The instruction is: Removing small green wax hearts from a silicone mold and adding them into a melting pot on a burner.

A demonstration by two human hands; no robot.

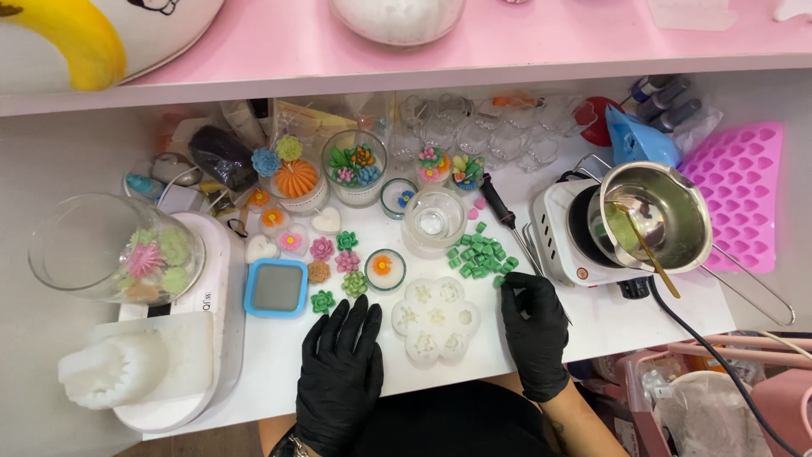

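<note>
Left hand (340, 377): black-gloved, nearest the camera, lay flat on the white table (592, 326), fingers spread apart, holding nothing.
Glass jar (114, 247): clear, on its side at far left, pastel wax flowers inside.
Blue tray (277, 288): small, square, soft-cornered, grey inside, just left of the left hand's fingertips.
Wax succulents (335, 264): small green, pink and tan pieces clustered just above the left hand.
Flower mould (435, 320): white silicone, flower-shaped, several cavities, lay between the two hands.
Green wax chunks (480, 256): small cubes heaped above the mould.
Right hand (534, 334): black-gloved, fingers curled together around a thin tool; tool too slight to identify.
Steel pot (650, 216): round, on a white hotplate (565, 233), green wax and a gold spoon inside.
Pink heart mould (740, 199): silicone sheet at far right.
</note>
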